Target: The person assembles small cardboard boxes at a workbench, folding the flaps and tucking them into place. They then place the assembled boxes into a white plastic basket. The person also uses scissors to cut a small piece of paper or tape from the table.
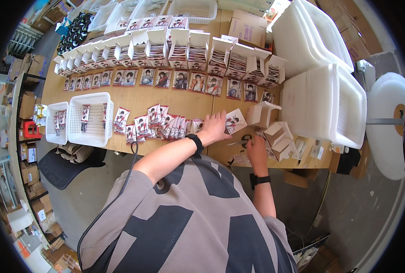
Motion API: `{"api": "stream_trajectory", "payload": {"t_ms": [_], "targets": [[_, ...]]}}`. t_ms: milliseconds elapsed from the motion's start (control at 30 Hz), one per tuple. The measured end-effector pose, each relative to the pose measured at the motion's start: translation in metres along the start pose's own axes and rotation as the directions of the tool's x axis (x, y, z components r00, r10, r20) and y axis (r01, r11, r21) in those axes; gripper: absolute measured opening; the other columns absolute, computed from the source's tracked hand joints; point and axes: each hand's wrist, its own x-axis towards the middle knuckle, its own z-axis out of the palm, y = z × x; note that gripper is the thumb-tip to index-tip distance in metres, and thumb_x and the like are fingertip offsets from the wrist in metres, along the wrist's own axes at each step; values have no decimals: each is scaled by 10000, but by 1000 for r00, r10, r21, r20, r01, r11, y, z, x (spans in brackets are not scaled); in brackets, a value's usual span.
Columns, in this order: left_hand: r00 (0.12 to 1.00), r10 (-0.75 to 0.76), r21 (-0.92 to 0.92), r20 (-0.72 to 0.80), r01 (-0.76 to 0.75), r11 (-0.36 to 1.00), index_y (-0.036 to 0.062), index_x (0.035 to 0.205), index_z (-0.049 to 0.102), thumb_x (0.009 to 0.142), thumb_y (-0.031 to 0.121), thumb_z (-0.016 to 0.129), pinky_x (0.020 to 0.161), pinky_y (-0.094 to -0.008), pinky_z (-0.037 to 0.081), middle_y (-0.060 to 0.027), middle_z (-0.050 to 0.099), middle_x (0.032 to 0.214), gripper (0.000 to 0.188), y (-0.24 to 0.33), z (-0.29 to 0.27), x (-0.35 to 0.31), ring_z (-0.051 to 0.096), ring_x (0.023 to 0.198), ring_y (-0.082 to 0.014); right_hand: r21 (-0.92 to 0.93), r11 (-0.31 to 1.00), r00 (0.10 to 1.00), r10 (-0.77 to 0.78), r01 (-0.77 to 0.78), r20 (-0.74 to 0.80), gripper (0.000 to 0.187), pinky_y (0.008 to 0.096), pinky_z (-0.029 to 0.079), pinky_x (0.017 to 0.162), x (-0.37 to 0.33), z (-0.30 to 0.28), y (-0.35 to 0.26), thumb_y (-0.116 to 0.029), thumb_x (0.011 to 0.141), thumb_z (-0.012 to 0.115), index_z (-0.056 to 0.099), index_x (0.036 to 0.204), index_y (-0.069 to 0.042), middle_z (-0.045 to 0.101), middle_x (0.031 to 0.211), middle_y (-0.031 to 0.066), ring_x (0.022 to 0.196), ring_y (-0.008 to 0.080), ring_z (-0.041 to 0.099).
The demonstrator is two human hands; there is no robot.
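Head view shows the bare left hand with its fingers and thumb against the left side of a white, angular card piece with a red-and-dark printed figure; whether they clamp it, I cannot tell. Right and nearer, the bare right hand has curled fingers, its grip hidden, just beside black-handled scissors. Open white cardboard boxes lie right of that hand, with stacked translucent white plastic tubs farther right. Left of the left hand spreads a heap of glossy red-and-white picture packets, then white perforated plastic baskets. Beyond both hands, packets line up before a row of filled white boxes.
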Motion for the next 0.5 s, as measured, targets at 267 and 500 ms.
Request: {"api": "stream_trajectory", "payload": {"t_ms": [267, 500], "targets": [[997, -77, -62, 23, 78, 995, -12, 1236, 469, 688, 465, 843, 1071, -581, 354, -194, 656, 1156, 817, -3, 17, 2, 652, 1088, -349, -128, 972, 967, -169, 195, 191, 405, 543, 512, 833, 74, 5, -83, -218, 785, 749, 592, 1117, -49, 600, 1192, 177, 1066, 400, 608], [995, -65, -128, -78, 54, 990, -4, 1184, 481, 679, 438, 855, 1127, -601, 295, -191, 675, 1093, 768, -3, 27, -4, 662, 1072, -353, -23, 991, 894, -107, 130, 435, 585, 506, 553, 879, 104, 7, -84, -199, 705, 800, 494, 1129, 65, 577, 1184, 335, 1041, 505, 615]]}}
